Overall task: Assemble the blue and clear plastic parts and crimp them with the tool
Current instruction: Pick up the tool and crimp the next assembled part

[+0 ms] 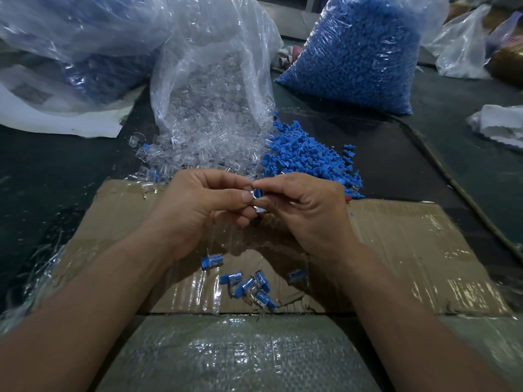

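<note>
DONE: several joined pieces (pixel 249 287) on cardboard (pixel 410 244) | NOW: my left hand (pixel 206 207) and right hand (pixel 308 207) pinch one blue-clear pair (pixel 257 193); mating, I judge | LEFT: blue pile (pixel 305 154); clear pile (pixel 203 145); crimp tool unseen

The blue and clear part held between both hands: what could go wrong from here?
The left hand and right hand pinch the blue and clear part only with fingertips; it may slip and drop among the finished pieces on the cardboard below.
The loose blue pile and clear pile lie side by side, so parts may mix.
</note>
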A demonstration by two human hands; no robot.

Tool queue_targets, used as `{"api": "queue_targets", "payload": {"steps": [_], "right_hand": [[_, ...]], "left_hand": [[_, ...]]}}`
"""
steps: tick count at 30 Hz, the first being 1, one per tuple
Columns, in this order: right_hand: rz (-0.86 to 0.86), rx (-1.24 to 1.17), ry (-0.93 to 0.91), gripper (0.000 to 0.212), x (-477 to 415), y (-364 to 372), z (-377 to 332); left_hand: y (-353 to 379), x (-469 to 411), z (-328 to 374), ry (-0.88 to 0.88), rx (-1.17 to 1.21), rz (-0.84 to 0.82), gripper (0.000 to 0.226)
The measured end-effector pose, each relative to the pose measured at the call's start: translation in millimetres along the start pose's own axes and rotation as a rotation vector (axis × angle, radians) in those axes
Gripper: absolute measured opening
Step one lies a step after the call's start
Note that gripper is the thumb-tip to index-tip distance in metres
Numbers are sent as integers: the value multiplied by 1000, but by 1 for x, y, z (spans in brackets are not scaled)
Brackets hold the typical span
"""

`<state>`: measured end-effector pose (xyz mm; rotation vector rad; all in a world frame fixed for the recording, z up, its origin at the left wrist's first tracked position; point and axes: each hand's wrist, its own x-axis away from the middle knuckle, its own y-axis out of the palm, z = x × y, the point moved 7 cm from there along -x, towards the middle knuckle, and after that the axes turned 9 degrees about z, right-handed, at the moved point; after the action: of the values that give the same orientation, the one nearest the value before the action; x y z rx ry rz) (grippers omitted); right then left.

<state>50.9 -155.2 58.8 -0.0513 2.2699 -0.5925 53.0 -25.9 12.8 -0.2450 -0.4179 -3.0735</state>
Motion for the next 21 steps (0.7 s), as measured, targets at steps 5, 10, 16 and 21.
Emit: {"api": "queue_targets", "payload": {"steps": [5,10,16,21], "right_hand": [[4,43,-55,23,-1,-1,-4],[9,71,-92,21,0,-1,-8],[-68,93,-60,23,-1,2,-10],[-198,229,272,38,-5,-13,22]], "left_hand": [[1,0,0,-11,7,1,14],[4,2,1,-22,16,4,10],[3,1,-2,-7,-31,-2,7],[-7,-4,-3,-1,6,32,11]]}}
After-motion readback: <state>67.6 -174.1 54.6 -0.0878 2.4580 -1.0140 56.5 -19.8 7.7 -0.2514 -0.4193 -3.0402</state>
